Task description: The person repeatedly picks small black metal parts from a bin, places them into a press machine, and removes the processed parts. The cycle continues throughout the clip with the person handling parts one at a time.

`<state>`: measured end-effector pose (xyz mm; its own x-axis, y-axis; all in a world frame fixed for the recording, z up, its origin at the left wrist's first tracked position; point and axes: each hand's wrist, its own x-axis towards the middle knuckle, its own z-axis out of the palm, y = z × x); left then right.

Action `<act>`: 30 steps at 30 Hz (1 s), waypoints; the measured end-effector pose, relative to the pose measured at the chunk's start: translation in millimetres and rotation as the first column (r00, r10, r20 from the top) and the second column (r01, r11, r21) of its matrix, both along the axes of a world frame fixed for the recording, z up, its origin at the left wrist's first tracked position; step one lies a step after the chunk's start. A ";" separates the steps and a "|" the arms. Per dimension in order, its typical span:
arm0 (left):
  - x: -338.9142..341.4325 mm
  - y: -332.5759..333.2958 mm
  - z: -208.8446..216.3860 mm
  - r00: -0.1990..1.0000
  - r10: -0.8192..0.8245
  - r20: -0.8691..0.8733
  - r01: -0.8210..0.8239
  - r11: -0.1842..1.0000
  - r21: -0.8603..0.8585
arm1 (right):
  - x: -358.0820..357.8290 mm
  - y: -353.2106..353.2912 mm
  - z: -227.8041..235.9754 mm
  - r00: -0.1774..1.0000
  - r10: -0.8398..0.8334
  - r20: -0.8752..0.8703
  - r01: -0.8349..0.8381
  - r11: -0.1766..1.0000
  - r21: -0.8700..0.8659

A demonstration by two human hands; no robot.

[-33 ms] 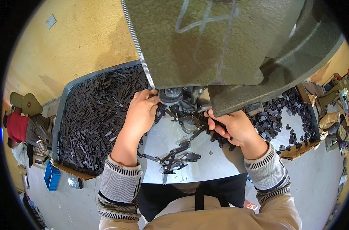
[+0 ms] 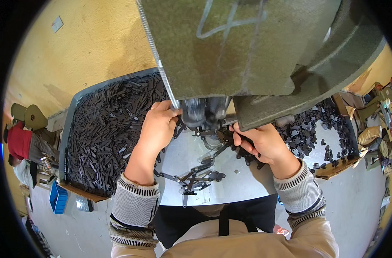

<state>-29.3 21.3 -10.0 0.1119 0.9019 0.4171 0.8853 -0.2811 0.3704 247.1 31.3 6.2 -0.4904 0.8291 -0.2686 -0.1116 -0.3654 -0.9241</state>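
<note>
Your left hand sits right at the foot of the big grey-green metal press head, fingers curled and tips tucked against the dark steel tooling post. It seems to pinch a small flat black metal piece there, though the piece itself is hidden, so I cannot tell for sure. Your right hand is closed loosely around a bunch of flat black stamped metal strips, feeding one toward the die just left of it.

The main danger, as I judge it, is the press: both sets of fingertips are under or touching the tooling, and a stroke with them there would crush them. The overhanging head also blocks your view of the die, so you place parts by feel.

Your striped knit cuffs are loose and near the bench edge; one could snag on the scattered black pieces lying near you on the shiny steel plate.

Those loose pieces could slide off toward your lap if your forearm sweeps them. On the left, the grey plastic bin heaped with black strips sits close to your elbow, and a knock could spill it. On the right, the smaller black parts in the shallow tray lie near its edge.
</note>
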 end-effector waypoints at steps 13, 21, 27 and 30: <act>-4.9 -3.1 9.5 0.983 -0.063 -0.172 0.057 0.998 -0.038 | -4.5 -4.7 4.8 0.996 -0.069 -0.055 0.071 0.997 0.039; -4.3 0.7 5.7 0.993 -0.036 -0.116 0.052 0.989 0.140 | -1.2 -1.9 0.3 0.999 -0.031 -0.041 0.032 0.999 0.026; 9.3 -3.8 7.2 0.523 0.105 0.846 -0.013 0.993 -0.116 | -1.9 -4.3 4.5 0.999 0.022 -0.030 -0.019 0.995 0.094; 24.3 -16.6 8.9 0.290 0.125 0.949 0.132 0.977 -0.169 | -3.1 -4.9 7.1 0.998 0.043 0.052 -0.050 0.988 0.148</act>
<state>-5.1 4.7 -1.0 -0.2441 0.9675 0.0653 -0.1317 -0.0998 0.9863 244.0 26.4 13.3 -0.5188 0.8382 -0.1681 -0.0510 -0.2266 -0.9727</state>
